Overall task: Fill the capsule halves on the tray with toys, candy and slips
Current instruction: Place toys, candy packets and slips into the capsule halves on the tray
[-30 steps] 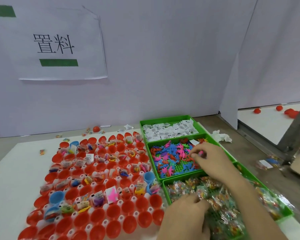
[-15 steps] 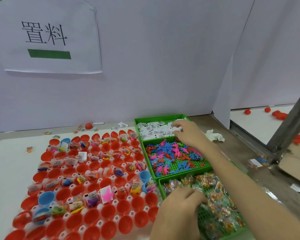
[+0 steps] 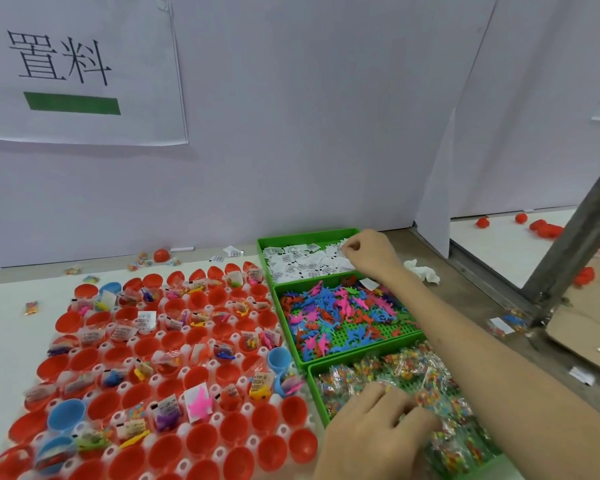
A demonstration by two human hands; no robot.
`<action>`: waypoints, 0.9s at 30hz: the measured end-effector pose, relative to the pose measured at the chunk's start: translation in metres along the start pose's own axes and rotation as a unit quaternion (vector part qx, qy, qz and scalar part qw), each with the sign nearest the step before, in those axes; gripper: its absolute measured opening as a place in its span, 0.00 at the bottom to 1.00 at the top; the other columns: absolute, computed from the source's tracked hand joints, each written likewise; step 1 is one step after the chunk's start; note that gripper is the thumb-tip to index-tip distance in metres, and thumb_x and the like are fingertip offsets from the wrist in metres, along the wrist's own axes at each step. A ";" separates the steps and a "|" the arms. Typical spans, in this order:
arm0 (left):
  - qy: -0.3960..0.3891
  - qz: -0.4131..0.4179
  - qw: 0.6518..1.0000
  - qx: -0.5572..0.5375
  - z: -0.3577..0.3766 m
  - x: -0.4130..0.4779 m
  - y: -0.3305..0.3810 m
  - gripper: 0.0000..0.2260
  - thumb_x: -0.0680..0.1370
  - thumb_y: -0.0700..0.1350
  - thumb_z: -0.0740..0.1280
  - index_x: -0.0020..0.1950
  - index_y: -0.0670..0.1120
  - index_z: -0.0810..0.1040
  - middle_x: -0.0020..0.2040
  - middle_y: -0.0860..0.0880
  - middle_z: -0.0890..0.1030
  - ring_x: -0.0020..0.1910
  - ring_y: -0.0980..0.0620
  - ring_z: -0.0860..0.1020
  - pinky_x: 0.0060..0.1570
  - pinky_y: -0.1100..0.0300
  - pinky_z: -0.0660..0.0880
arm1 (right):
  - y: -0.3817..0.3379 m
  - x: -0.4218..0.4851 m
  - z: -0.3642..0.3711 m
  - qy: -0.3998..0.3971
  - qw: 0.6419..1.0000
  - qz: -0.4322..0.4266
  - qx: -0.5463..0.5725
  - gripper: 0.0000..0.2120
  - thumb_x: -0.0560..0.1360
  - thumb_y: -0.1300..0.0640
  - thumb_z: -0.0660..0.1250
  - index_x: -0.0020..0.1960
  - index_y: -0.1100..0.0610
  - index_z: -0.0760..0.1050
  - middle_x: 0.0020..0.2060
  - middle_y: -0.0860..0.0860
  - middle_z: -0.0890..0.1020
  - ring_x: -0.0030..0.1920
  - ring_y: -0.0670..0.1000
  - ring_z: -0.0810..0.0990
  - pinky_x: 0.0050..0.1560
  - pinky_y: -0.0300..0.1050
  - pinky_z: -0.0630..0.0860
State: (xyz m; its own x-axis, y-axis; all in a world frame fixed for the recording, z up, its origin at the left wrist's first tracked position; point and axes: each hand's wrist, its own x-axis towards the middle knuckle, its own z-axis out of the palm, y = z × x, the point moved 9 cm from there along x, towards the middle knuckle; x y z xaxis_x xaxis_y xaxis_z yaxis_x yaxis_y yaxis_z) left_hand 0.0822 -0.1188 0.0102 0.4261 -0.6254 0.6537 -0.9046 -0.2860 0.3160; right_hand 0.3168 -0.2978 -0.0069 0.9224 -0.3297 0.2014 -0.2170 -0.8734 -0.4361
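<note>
Right hand (image 3: 369, 252): pinches a slip (image 3: 343, 244) out of its green bin (image 3: 302, 234).
Left hand (image 3: 378, 429): on candy packets (image 3: 430, 372), probably gathering; hold unclear.

1. Capsule halves (image 3: 293, 408): red, few blue, open side up on white tray (image 3: 218, 419), lower left; many hold items.
2. Slips (image 3: 305, 263): white pile, frame ctr.
3. Toys (image 3: 340, 310): multicolour, just below slips.
4. Candy (image 3: 413, 375): clear pkts, lower right.

Right forearm (image 3: 482, 351) crosses the green bins (image 3: 361, 347); capsule tray (image 3: 252, 442) stands open above.

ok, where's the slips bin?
Head view, right of centre: slips bin is the farthest green bin, by the back wall, directly behind the toy bin.
</note>
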 end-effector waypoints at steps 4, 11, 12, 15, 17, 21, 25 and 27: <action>-0.003 -0.004 1.000 0.005 0.000 0.000 0.002 0.15 0.80 0.43 0.58 0.41 0.54 0.82 0.35 0.56 0.77 0.32 0.56 0.74 0.30 0.68 0.69 | 0.015 -0.006 -0.015 0.040 0.997 0.027 0.053 0.04 0.74 0.59 0.71 0.46 0.55 0.86 0.42 0.50 0.85 0.45 0.50 0.82 0.45 0.43 0.77; -0.026 -0.021 0.998 -0.049 0.002 0.000 0.002 0.13 0.75 0.44 0.59 0.43 0.55 0.82 0.39 0.57 0.79 0.33 0.60 0.76 0.30 0.69 0.72 | 0.034 -0.006 -0.025 0.061 0.982 0.090 0.151 0.06 0.67 0.60 0.79 0.39 0.52 0.83 0.33 0.44 0.80 0.38 0.44 0.78 0.32 0.33 0.67; -0.037 -0.025 0.997 -0.058 0.005 0.000 0.000 0.12 0.76 0.46 0.59 0.45 0.56 0.81 0.40 0.58 0.78 0.33 0.61 0.75 0.30 0.70 0.72 | 0.036 -0.005 -0.025 0.063 0.980 0.093 0.164 0.06 0.68 0.58 0.79 0.39 0.52 0.83 0.33 0.44 0.80 0.37 0.42 0.77 0.32 0.34 0.67; -0.035 -0.010 0.999 -0.040 0.011 -0.005 -0.003 0.08 0.76 0.49 0.61 0.50 0.60 0.78 0.44 0.60 0.75 0.36 0.63 0.73 0.35 0.75 0.70 | 0.038 -0.007 -0.032 0.096 0.970 0.085 0.205 0.10 0.70 0.58 0.77 0.32 0.52 0.80 0.28 0.46 0.78 0.32 0.44 0.74 0.32 0.37 0.66; -0.016 -0.003 0.998 -0.056 0.014 -0.005 -0.007 0.08 0.77 0.49 0.62 0.52 0.61 0.76 0.45 0.61 0.73 0.38 0.65 0.72 0.38 0.77 0.70 | 0.034 -0.015 -0.044 0.127 0.958 0.073 0.248 0.12 0.72 0.60 0.74 0.31 0.60 0.79 0.27 0.52 0.74 0.32 0.48 0.69 0.37 0.41 0.65; 0.052 -0.030 0.992 -0.110 -0.002 -0.005 -0.006 0.09 0.74 0.46 0.68 0.47 0.61 0.75 0.41 0.61 0.74 0.36 0.67 0.74 0.37 0.76 0.72 | 0.014 -0.055 -0.066 0.123 0.912 0.038 0.390 0.03 0.71 0.62 0.77 0.39 0.56 0.85 0.36 0.52 0.85 0.38 0.47 0.79 0.43 0.46 0.78; 0.018 -0.184 0.973 -0.135 0.003 0.004 -0.038 0.22 0.60 0.27 0.75 0.25 0.49 0.68 0.27 0.60 0.73 0.18 0.62 0.65 0.22 0.78 0.66 | -0.011 -0.113 -0.063 0.017 0.888 -0.031 0.459 0.06 0.68 0.63 0.79 0.39 0.54 0.85 0.33 0.48 0.84 0.34 0.44 0.82 0.38 0.34 0.78; 0.019 -0.363 0.905 -0.221 0.018 -0.013 -0.077 0.35 0.66 0.20 0.69 0.19 0.46 0.49 0.20 0.48 0.72 0.53 0.51 0.65 0.23 0.76 0.68 | -0.014 -0.132 -0.057 -0.005 0.892 -0.026 0.452 0.05 0.67 0.60 0.79 0.39 0.54 0.85 0.36 0.51 0.86 0.38 0.47 0.84 0.43 0.36 0.80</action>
State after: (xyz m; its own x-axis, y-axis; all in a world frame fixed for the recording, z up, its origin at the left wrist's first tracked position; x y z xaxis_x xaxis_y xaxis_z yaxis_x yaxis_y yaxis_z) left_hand 0.1459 -0.1014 -0.0350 0.9137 -0.3620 0.1846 -0.2980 -0.2884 0.9100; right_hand 0.1798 -0.2627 0.0225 0.9277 -0.2895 0.2358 0.1681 -0.2401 -0.9561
